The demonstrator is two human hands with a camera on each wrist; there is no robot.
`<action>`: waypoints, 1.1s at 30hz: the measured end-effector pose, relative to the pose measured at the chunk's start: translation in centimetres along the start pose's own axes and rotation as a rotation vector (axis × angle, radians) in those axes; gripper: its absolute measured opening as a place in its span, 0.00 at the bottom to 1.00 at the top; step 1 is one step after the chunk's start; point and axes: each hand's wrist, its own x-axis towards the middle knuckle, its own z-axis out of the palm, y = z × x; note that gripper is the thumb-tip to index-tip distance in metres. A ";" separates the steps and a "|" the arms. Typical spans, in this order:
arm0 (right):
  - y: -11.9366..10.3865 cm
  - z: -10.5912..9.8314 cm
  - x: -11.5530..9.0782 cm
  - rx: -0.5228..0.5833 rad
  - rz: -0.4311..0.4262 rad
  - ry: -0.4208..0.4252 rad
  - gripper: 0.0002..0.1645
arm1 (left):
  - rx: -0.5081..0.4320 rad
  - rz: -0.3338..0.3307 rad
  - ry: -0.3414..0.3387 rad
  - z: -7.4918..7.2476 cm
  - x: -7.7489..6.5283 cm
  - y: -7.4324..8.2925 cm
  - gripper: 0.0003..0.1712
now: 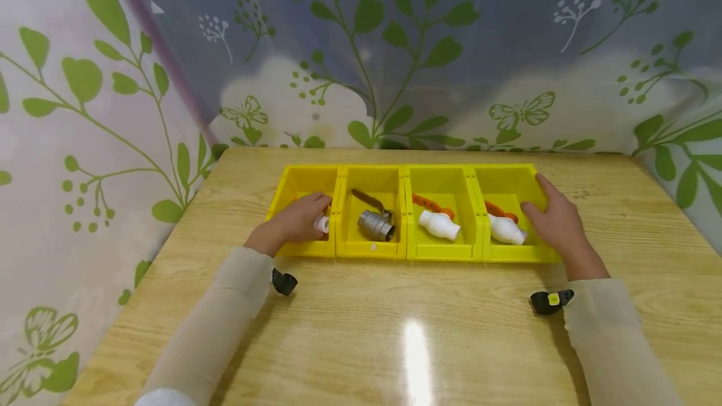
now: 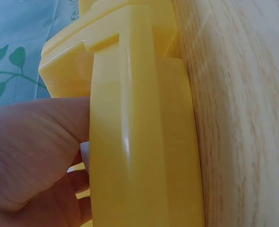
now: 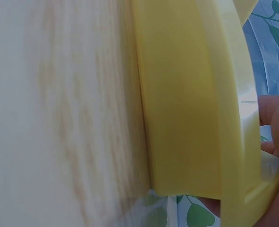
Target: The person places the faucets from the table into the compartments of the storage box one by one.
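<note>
Four yellow bins stand joined in a row. In the head view my left hand [image 1: 299, 218] reaches into the leftmost bin [image 1: 308, 175], its fingers around a white ball valve [image 1: 322, 224] that they mostly hide. My right hand [image 1: 558, 221] grips the right side wall of the rightmost bin [image 1: 502, 182], thumb inside and fingers outside. That bin holds a white ball valve with an orange lever [image 1: 506, 230]. Another white ball valve [image 1: 440, 225] lies in the bin beside it. A metal ball valve [image 1: 375, 225] with a dark lever rests in the second bin from the left.
The bins sit on a wood-grain table [image 1: 361, 318], towards its back edge. Behind and to the left hangs a leaf-patterned curtain [image 1: 361, 49]. Small black cameras are strapped at both wrists.
</note>
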 end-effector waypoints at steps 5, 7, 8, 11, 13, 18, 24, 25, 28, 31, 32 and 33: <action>-0.1 0.1 -0.1 -0.004 -0.003 -0.004 0.42 | 0.074 0.056 0.005 0.2 0.0 -0.3 0.29; -0.1 0.2 0.0 -0.005 -0.005 -0.003 0.42 | 0.087 0.071 -0.004 0.2 -0.1 -0.4 0.31; -0.1 0.2 0.0 -0.006 -0.004 -0.003 0.42 | 0.089 0.077 -0.012 0.1 -0.1 -0.4 0.32; 0.0 0.2 0.0 -0.005 -0.005 -0.001 0.42 | 0.087 0.078 -0.041 0.0 -0.1 -0.5 0.34; 0.0 0.2 0.0 -0.006 -0.010 0.003 0.42 | 0.089 0.077 -0.060 0.0 0.0 -0.5 0.34; 0.2 0.4 0.1 -0.006 -0.018 0.006 0.42 | 0.128 0.137 -0.080 -0.2 0.1 -0.5 0.30; 0.5 0.6 0.2 -0.019 -0.012 0.002 0.42 | 0.178 0.213 -0.082 -0.5 -0.1 -0.2 0.23; 0.5 0.6 0.3 -0.020 -0.012 0.003 0.42 | 0.183 0.218 -0.083 -0.6 -0.2 -0.2 0.22; 0.5 0.5 0.3 -0.024 -0.023 0.006 0.42 | 0.187 0.221 -0.089 -0.7 -0.1 -0.1 0.21; 0.5 0.3 0.3 -0.022 -0.033 0.007 0.42 | 0.206 0.234 -0.091 -0.8 0.1 -0.1 0.21; 0.5 0.2 0.2 -0.023 -0.036 0.008 0.42 | 0.211 0.238 -0.092 -0.9 0.1 -0.2 0.22; 0.4 0.1 0.2 -0.021 -0.035 0.008 0.42 | 0.216 0.241 -0.091 -0.9 0.2 -0.2 0.23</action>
